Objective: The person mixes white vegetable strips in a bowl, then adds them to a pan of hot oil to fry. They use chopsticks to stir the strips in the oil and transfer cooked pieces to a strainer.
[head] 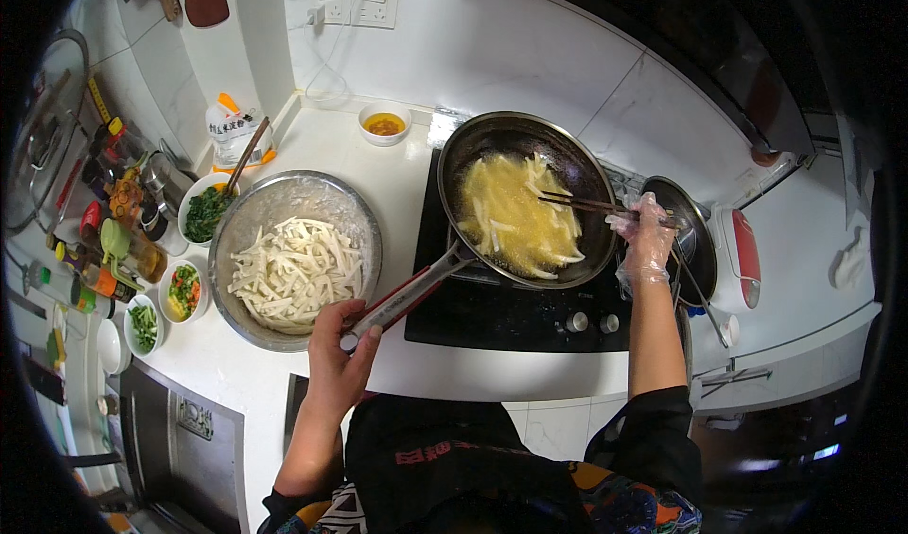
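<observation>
A wok (526, 200) stands on the black hob, with bubbling yellow oil and pale cut strips (496, 230) in it. My left hand (342, 353), bare, grips the end of its long handle (408, 300). In a clear plastic glove, my right hand (647, 239) holds dark chopsticks (578, 203), whose tips reach in among the strips. Left of the wok, a steel bowl (298, 179) holds a heap of white-coated strips (298, 275), close by my left hand.
Small bowls of chopped greens (144, 327), diced vegetables (184, 291) and dark leafy greens (206, 215) stand left, beside bottles (128, 250). A bowl of orange-yellow liquid (384, 124) sits behind. A second pan (684, 236) and a white-and-red appliance (738, 257) are right. Hob knobs (578, 322) face me.
</observation>
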The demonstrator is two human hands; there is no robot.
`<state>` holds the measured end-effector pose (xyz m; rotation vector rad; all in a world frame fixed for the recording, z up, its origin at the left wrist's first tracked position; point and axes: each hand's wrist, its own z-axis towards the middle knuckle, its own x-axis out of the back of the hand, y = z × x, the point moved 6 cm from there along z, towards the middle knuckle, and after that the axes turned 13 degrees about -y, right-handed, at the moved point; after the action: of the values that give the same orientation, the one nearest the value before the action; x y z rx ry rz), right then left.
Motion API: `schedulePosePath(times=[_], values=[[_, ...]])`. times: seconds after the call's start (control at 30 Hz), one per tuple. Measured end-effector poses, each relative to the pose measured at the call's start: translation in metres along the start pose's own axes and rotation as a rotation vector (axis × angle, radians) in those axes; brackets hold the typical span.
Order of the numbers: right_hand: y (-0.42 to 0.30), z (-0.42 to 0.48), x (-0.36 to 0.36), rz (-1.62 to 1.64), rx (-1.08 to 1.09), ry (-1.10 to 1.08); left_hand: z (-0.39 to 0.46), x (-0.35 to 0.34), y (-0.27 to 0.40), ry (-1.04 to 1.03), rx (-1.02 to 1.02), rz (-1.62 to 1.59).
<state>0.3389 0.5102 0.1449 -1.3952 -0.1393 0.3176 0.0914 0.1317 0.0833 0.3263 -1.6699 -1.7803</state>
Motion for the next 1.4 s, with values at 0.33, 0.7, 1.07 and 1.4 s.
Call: schedulePosePath(times=[0.33,0.7,1.07,1.4], values=[[0.012,0.007,0.024,0.194,-0.168,0.046,0.0,-0.001,0.001,-0.057,0.034,0.023],[0.026,0.009,0.026,0.42,-0.314,-0.027,0.0,0.0,0.004,-0.004,-0.003,0.015],[0.022,0.004,0.016,0.413,-0.328,-0.115,-0.001,0.0,0.002,0.001,-0.009,0.029],[-0.033,-0.024,-0.018,-0.023,-0.164,-0.264,-0.002,-0.001,0.001,-0.016,0.012,0.022]])
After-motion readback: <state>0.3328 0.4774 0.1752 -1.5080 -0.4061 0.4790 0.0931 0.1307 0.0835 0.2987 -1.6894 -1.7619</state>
